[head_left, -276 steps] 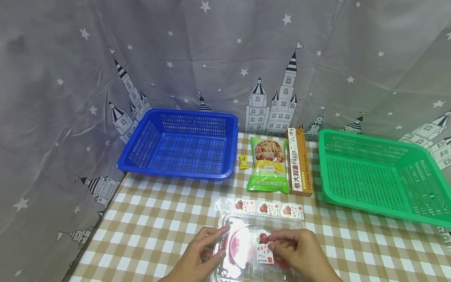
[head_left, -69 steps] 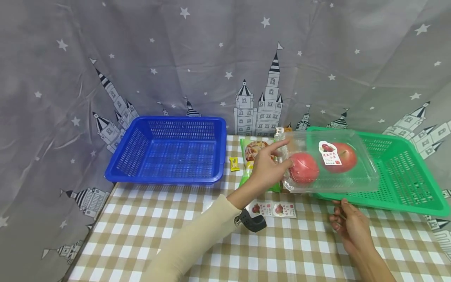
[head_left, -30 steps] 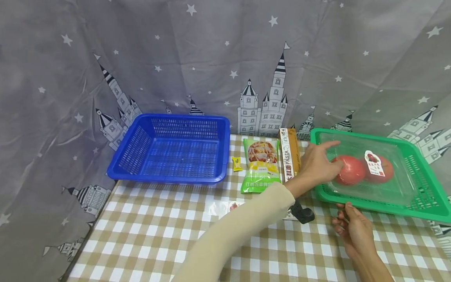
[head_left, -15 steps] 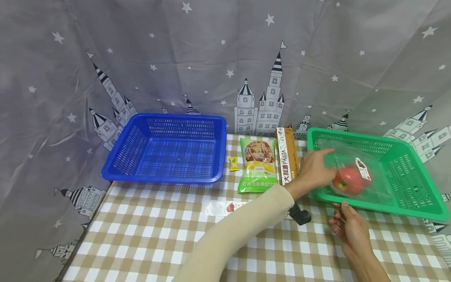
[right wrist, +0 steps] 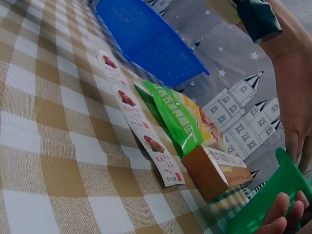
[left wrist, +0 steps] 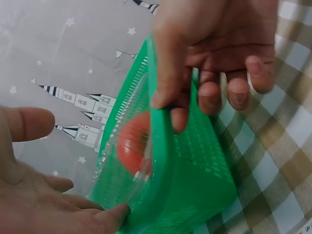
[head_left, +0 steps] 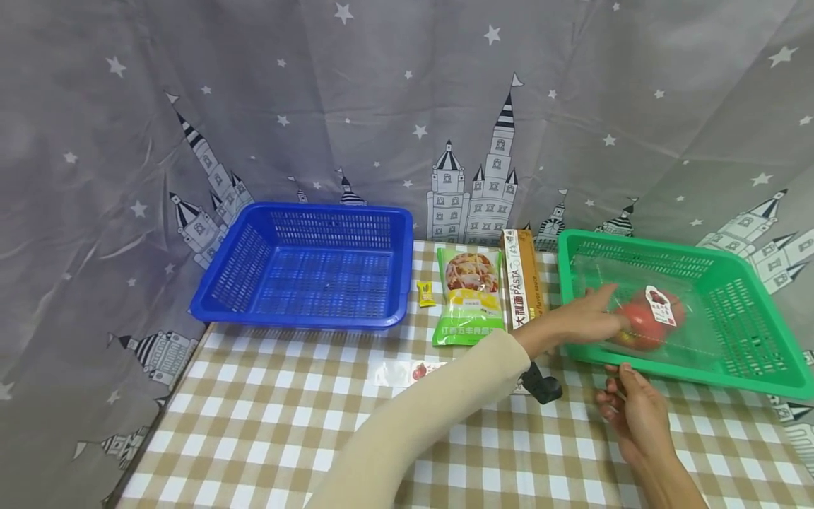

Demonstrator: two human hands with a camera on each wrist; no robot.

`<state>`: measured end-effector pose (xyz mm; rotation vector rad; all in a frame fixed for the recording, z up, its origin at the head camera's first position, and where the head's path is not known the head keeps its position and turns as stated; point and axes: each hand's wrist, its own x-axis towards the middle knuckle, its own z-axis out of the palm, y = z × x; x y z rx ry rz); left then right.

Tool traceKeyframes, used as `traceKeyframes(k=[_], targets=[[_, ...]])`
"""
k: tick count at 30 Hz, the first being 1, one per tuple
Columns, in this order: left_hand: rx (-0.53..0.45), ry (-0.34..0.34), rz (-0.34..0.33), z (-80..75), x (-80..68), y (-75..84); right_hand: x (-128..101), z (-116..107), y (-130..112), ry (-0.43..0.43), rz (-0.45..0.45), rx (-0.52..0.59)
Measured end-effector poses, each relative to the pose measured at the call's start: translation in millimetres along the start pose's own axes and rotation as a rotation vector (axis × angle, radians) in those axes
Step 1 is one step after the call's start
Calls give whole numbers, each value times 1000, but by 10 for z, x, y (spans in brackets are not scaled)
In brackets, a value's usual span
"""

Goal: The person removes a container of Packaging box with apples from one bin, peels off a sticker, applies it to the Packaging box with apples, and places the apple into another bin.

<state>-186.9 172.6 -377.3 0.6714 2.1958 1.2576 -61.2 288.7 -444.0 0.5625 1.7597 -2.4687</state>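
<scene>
Head view: the clear clamshell box (head_left: pixel 642 318) with its red apples (head_left: pixel 639 326) lay inside the green basket (head_left: pixel 750 272), at the table's 3 o'clock. The left hand (head_left: pixel 588 318) reached over the near rim, fingers straight against the box's 9 o'clock side, gripping nothing. The right hand (head_left: pixel 636 417) hung just below the basket's 6 o'clock rim, fingers loosely curled, empty. So the box looked placed; the green noodle bag (head_left: pixel 470 295), pasta box (head_left: pixel 523 279) and yellow sachet (head_left: pixel 425 293) waited at 12 o'clock, the blue basket (head_left: pixel 254 240) bare at 10.

Left wrist view: the left hand's flat palm (left wrist: pixel 34 200) showed beside the basket wall, an apple behind it.

Right wrist view: the right hand's fingertips (right wrist: pixel 280 217) neared the green rim; the label strip (right wrist: pixel 139 119) lay on the cloth.
</scene>
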Motion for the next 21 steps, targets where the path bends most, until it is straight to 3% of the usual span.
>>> traceKeyframes(k=[4, 8, 12, 16, 21], targets=[[-77, -42, -29, 4, -5, -7, 7, 2, -9, -3, 23, -16], [-200, 22, 0, -26, -28, -44, 6, 3, -22, 3, 39, -19], [-317, 92, 80, -121, -92, -115, 12, 4, -38, 14, 46, -17], [-264, 131, 132, -266, -244, -229, 12, -19, -53, 0, 68, -23], [-98, 192, 163, -508, -607, -422, 26, -44, -87, -21, 105, -11]])
